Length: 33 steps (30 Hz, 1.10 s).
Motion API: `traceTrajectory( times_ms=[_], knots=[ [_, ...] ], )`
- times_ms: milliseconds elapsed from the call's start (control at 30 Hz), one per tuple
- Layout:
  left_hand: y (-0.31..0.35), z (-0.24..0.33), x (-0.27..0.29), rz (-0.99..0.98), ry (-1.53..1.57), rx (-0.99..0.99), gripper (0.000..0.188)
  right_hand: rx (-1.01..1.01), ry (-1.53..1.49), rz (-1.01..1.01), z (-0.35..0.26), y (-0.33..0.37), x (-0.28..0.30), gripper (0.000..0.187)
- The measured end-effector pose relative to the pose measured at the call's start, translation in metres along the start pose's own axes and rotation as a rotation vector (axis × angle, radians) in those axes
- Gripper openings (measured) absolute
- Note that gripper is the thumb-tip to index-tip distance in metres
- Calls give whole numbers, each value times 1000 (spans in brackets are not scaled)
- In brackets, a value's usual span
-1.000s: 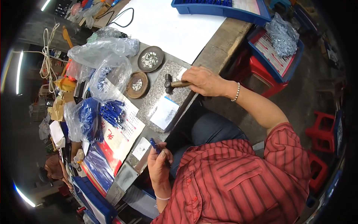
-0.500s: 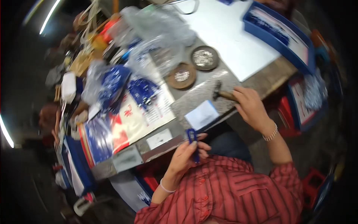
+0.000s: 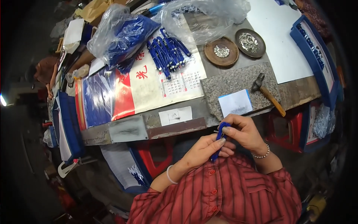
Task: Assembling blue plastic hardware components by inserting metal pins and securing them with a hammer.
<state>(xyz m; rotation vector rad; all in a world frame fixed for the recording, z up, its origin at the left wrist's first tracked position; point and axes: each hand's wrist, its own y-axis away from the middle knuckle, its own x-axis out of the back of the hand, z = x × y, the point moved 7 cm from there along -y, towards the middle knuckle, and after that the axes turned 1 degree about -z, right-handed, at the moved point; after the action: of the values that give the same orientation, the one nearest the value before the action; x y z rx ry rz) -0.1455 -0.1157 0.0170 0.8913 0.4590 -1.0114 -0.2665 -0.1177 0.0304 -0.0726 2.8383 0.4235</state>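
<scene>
Close to my shirt front, my left hand wraps round the lower part of a slender blue piece with a looped upper end. My right hand pinches that same upper end between thumb and fingers; a bit of metal shows there, too small to name. A hammer lies beyond my right hand, its head on a speckled stone slab and its wooden handle reaching past the table edge. A blue-edged white paper pad rests on the slab in front of my hands.
Behind the slab sit a wooden bowl and a dark dish, both with small metal parts. Several blue pieces lie on a printed sheet. Plastic bags crowd the back. Blue trays stand right, another bin left.
My right hand has let go of the hammer, now lying on the slab, and come left to grip the blue piece alongside my left hand. The view has also shifted.
</scene>
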Motion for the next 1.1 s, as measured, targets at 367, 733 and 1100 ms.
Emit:
traceTrajectory(
  times_ms=[367, 733, 1100],
  knots=[
    [4, 23, 21, 193, -363, -208, 25, 23, 39, 141, -15, -20, -3, 20],
    [14, 46, 35, 343, -121, -269, 29, -175, -28, -23, 28, -2, -33, 28],
    [15, 58, 42, 510, -485, -307, 15, -26, 181, -50, 9, -2, -31, 14]
  ],
)
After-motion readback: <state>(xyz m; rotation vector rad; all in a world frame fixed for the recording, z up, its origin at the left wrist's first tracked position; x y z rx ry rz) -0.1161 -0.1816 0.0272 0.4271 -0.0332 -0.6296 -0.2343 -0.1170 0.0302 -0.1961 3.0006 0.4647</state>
